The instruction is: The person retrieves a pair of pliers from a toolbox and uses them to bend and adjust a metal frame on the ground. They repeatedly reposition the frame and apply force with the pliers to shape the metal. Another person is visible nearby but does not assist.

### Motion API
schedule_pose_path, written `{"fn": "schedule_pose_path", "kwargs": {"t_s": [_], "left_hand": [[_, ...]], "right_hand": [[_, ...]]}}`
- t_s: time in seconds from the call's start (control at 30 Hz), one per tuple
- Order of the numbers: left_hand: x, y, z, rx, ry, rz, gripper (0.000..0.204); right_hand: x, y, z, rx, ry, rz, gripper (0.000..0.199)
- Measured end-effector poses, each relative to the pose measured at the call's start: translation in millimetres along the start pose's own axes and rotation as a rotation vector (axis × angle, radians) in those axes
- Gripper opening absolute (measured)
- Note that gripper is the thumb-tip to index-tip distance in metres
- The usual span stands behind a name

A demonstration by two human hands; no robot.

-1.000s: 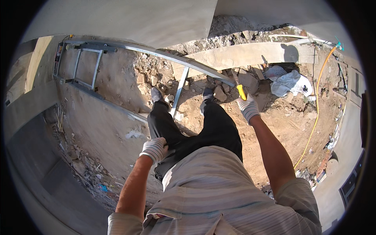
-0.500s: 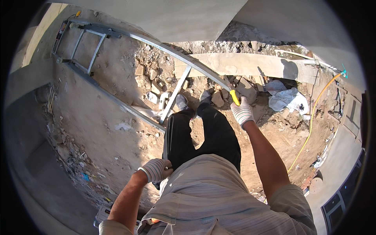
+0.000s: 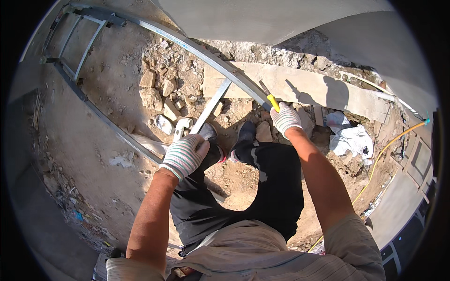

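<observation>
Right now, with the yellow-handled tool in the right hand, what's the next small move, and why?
Probably bring the left hand onto the ladder rail to steady it: the right hand holds the yellow-handled tool against that rail, while the left hovers free above the knee.

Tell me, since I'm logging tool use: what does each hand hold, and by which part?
The right hand grips a tool by its yellow handle; its dark metal end points toward the ladder rail. The left hand holds nothing.

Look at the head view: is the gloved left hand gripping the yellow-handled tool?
No, the gloved right hand grips the yellow-handled tool; the left hand holds nothing.
</observation>
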State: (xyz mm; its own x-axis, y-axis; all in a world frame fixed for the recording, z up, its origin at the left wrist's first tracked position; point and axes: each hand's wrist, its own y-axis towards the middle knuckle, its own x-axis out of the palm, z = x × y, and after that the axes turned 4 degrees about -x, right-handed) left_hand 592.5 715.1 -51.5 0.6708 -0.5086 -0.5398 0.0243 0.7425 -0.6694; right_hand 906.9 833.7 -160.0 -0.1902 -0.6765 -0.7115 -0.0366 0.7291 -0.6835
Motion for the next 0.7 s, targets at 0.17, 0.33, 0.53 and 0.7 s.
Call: {"fn": "schedule_pose_path", "kwargs": {"t_s": [0.17, 0.33, 0.53, 0.7], "left_hand": [[47.4, 119.1, -52.1, 0.067, 0.159, -0.016, 0.030], [91.3, 207.8, -76.4, 0.236, 0.204, -0.069, 0.028], [95.4, 264.7, -72.1, 0.380, 0.342, -0.218, 0.039], [93.3, 280.1, -22.8, 0.635, 0.250, -0.172, 0.036]], "right_hand": [[88.2, 117.9, -11.5, -0.169, -0.084, 0.007, 0.036], [148.9, 206.6, -14.6, -0.184, -0.082, 0.030, 0.033], [175.2, 241.5, -22.7, -0.213, -0.053, -0.094, 0.033], [183.0, 254.8, 29.2, -0.113, 0.140, -0.149, 0.040]]}}
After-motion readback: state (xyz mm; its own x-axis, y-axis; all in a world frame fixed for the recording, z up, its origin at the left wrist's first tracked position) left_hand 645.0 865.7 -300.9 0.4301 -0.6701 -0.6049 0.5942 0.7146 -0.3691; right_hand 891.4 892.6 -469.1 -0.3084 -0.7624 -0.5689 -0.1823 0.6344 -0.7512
